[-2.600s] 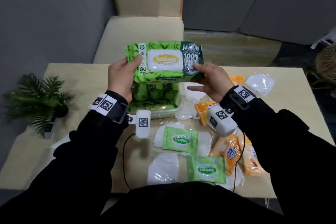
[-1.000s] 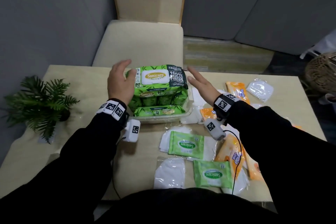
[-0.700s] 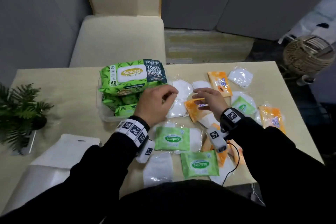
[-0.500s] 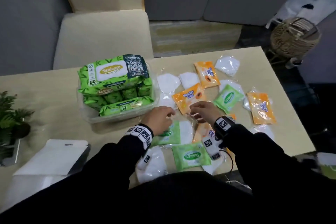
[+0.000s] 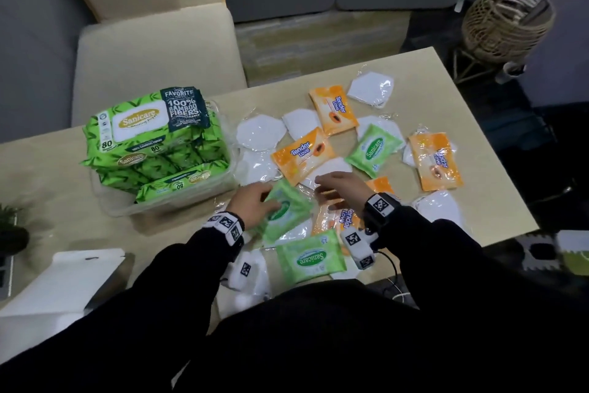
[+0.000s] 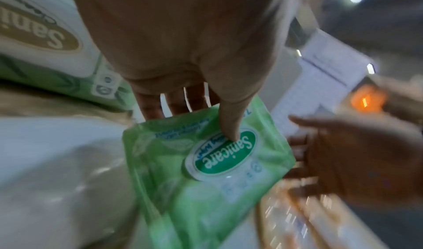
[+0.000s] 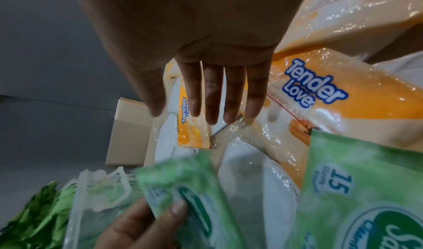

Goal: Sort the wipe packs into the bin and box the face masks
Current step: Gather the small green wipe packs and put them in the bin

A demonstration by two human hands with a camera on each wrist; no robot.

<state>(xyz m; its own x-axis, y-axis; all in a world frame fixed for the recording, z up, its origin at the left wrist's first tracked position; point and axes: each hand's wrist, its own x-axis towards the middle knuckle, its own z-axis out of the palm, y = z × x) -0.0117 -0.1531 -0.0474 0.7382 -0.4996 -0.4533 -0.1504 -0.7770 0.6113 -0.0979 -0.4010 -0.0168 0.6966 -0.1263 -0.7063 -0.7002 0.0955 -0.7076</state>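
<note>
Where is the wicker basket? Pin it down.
In the head view the wicker basket stands on the floor at the upper right, beyond the table's far right corner.

Large wipe packs [image 5: 149, 125] sit stacked in the bin [image 5: 165, 206], left of scattered small packs [image 5: 310, 260] and masks [image 5: 259, 132].

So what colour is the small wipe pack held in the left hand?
Light green, with a darker green oval Sanicare logo ringed in white: small wipe pack, pinched by the left hand. Clearest in the left wrist view.
</note>
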